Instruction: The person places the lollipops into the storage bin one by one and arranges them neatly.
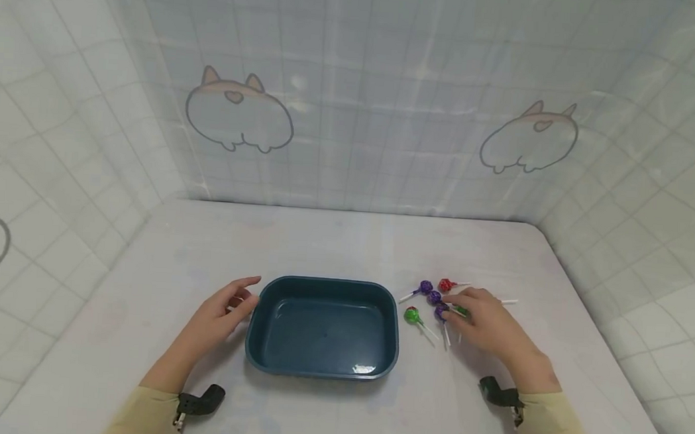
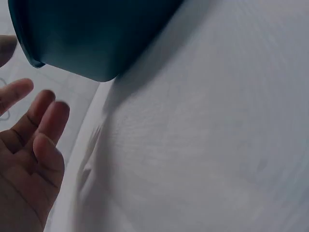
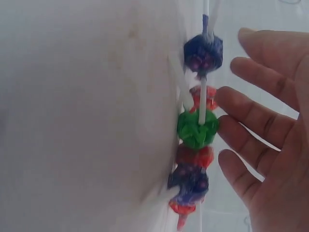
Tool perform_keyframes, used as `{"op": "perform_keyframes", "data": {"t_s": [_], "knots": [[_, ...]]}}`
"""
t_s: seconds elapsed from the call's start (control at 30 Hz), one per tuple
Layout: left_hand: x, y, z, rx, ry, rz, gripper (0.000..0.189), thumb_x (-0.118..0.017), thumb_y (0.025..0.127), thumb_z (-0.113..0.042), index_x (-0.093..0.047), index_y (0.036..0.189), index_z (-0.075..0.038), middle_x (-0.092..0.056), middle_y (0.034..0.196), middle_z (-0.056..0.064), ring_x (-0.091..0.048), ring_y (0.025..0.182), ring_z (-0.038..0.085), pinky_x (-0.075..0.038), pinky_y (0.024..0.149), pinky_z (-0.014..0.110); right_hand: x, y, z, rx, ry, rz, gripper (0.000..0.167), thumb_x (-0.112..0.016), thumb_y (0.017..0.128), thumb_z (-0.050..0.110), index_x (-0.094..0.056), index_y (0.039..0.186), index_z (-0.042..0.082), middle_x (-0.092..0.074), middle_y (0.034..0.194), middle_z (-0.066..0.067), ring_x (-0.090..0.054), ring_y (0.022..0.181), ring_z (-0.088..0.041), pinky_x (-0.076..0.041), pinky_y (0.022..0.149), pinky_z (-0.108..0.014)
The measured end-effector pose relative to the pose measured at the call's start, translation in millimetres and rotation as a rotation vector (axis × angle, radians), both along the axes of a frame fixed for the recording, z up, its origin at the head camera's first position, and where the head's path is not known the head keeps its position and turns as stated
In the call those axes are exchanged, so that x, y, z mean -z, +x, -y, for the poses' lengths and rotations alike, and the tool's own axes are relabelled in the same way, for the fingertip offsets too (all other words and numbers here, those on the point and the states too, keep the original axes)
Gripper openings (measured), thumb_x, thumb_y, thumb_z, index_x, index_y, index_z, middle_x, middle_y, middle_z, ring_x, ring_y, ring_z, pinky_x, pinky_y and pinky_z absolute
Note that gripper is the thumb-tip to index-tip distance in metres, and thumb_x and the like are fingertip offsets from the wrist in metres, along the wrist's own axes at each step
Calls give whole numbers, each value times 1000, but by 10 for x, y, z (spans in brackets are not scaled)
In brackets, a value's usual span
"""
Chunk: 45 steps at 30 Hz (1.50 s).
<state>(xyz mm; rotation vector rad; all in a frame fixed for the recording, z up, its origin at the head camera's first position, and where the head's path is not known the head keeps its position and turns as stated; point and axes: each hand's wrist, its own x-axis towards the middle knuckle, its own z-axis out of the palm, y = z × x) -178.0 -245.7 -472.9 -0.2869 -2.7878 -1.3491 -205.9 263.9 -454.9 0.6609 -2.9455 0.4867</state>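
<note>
A dark teal plastic basin [image 1: 321, 373] stands on the table. At its left rim is my left hand [image 1: 222, 309], fingers loosely bent and thumb tip right at the edge; in the left wrist view the hand [image 2: 29, 169] curves beside the basin's wall [image 2: 72, 53]. My right hand [image 1: 487, 322] reaches over a group of lollipops, its fingertips close by a purple lollipop [image 1: 440, 312]. Seen from the right wrist, the fingers are spread and relaxed beside a green lollipop [image 3: 198, 129] and a purple one [image 3: 203, 54]. Some lollipops are partly hidden under this hand.
A green lollipop [image 1: 412, 315] lies near the basin's right side. Further back are a purple lollipop [image 1: 425, 287] and a red lollipop [image 1: 446, 285]. The white table [image 1: 250, 237] meets a tiled-pattern curtain [image 1: 358, 144] at its back edge.
</note>
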Motion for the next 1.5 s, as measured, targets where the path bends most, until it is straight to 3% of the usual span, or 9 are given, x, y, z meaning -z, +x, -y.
{"op": "perform_keyframes", "data": {"t_s": [0.23,0.4,0.63,0.8,1.0,1.23,1.37,1.5], "knots": [[47,73,-47,44,136,31,46,-60,100,-36,-54,141,-16,-61,97,6,-58,72,23,-48,53,31,-43,22,59,-7,111,-29,30,-76,88,34,-76,109,12,-67,104,-4,-55,106,-31,-42,92,-54],[14,117,-89,61,201,63,42,-60,101,-30,-55,139,-14,-59,86,8,-53,65,22,-45,53,30,-96,1,119,-22,162,24,27,-79,86,30,-76,106,13,-70,99,-1,-58,100,-29,-45,90,-51],[7,173,-126,42,209,117,44,-60,100,-32,-55,139,-14,-56,76,7,-52,64,25,-45,56,29,-173,20,180,17,194,152,26,-82,82,29,-75,103,15,-68,90,4,-58,86,-21,-52,78,-42],[22,172,-121,10,177,110,46,-59,100,-38,-56,140,-15,-58,75,6,-54,64,22,-47,58,30,-205,15,215,-10,187,157,27,-83,82,28,-74,102,14,-68,91,2,-58,79,-17,-53,74,-38],[33,114,-160,19,180,95,48,-59,100,-40,-56,139,-14,-58,75,6,-54,64,22,-47,57,30,-359,7,198,36,102,197,29,-79,85,22,-72,109,7,-68,96,-3,-62,86,-20,-54,78,-42],[37,90,-200,16,186,108,46,-60,99,-40,-56,139,-16,-57,74,7,-53,61,22,-46,55,30,-478,-6,222,8,-115,224,25,-74,89,15,-69,111,4,-69,99,-3,-67,86,-17,-55,73,-37],[41,77,-232,12,190,117,46,-60,99,-39,-57,138,-16,-56,74,8,-52,61,22,-46,55,30,-490,-35,286,34,-139,210,26,-74,89,19,-70,112,8,-68,98,-1,-64,82,-14,-55,70,-34],[49,63,-251,16,197,116,46,-60,99,-39,-57,138,-15,-57,74,7,-52,61,22,-46,55,30,-518,-55,362,-23,-173,173,29,-73,90,18,-70,118,10,-69,102,0,-64,83,-14,-55,72,-34]]}}
